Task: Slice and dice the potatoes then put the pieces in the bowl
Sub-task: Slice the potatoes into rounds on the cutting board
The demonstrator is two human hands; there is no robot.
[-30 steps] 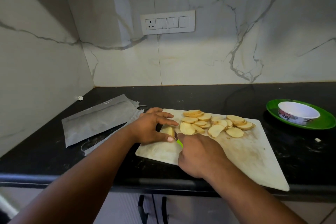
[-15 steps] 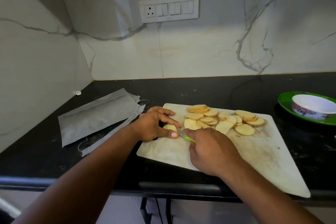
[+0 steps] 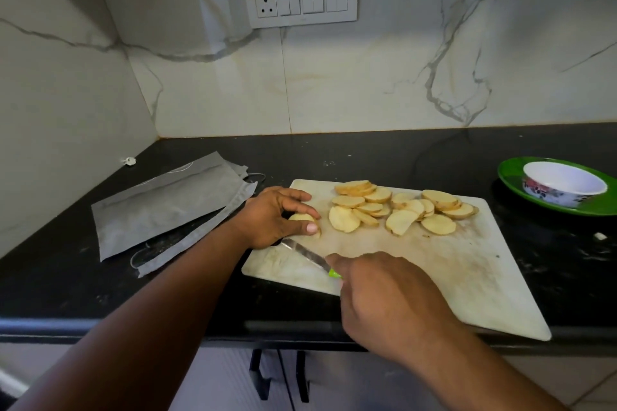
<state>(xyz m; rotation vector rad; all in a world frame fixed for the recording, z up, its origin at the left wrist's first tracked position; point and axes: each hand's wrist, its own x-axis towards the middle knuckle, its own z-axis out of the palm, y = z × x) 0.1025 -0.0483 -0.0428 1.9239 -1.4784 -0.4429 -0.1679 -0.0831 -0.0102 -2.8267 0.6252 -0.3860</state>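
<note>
On a white cutting board (image 3: 450,270), my left hand (image 3: 272,217) grips the last stub of a potato (image 3: 302,218) near the board's left end. My right hand (image 3: 384,294) holds a knife (image 3: 305,253) with a green handle; its blade lies low over the board, pointing left toward the stub. Several round potato slices (image 3: 400,207) lie spread along the board's far side. A white bowl (image 3: 564,183) with a floral pattern stands on a green plate (image 3: 514,190) at the far right, apart from both hands.
Grey pouches (image 3: 160,210) lie on the black counter (image 3: 367,157) left of the board. The marble wall with a switch panel (image 3: 300,0) rises behind. A small white scrap (image 3: 600,236) lies right of the board. The counter's front edge runs under my forearms.
My right hand has drawn the knife back toward me, so the blade now shows below the stub. My left hand keeps its hold on the potato stub. The view has shifted.
</note>
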